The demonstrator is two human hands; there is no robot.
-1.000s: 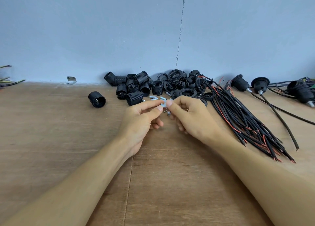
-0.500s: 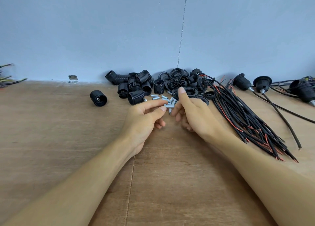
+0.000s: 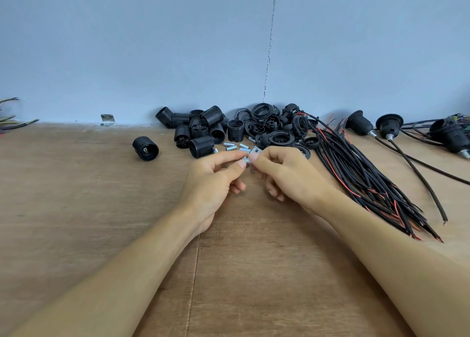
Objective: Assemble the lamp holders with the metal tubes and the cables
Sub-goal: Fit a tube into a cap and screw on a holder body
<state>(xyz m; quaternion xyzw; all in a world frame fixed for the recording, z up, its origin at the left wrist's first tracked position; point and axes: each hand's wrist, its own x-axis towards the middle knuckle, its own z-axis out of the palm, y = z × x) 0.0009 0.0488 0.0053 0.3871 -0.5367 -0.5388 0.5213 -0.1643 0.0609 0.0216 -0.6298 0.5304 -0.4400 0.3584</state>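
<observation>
My left hand [image 3: 212, 181] and my right hand [image 3: 287, 173] meet fingertip to fingertip over the wooden table [image 3: 101, 209], both pinching a small metal tube [image 3: 247, 161]. Several more short metal tubes [image 3: 235, 147] lie just beyond the fingers. Behind them is a heap of black threaded lamp holder bodies [image 3: 201, 131] and black caps and rings [image 3: 277, 129] against the wall. A bundle of black and red cables [image 3: 361, 173] lies fanned out to the right of my right hand.
One lone black holder body [image 3: 145, 148] lies left of the heap. Assembled holders with cables [image 3: 381, 128] rest at the far right by the wall. More wire ends [image 3: 12, 123] poke in at the far left edge. A small metal bracket [image 3: 107, 119] sits at the wall.
My right hand, which had reached forward to the loose tubes, has drawn back to my left hand's fingertips. Both hands now pinch the tube together again.
</observation>
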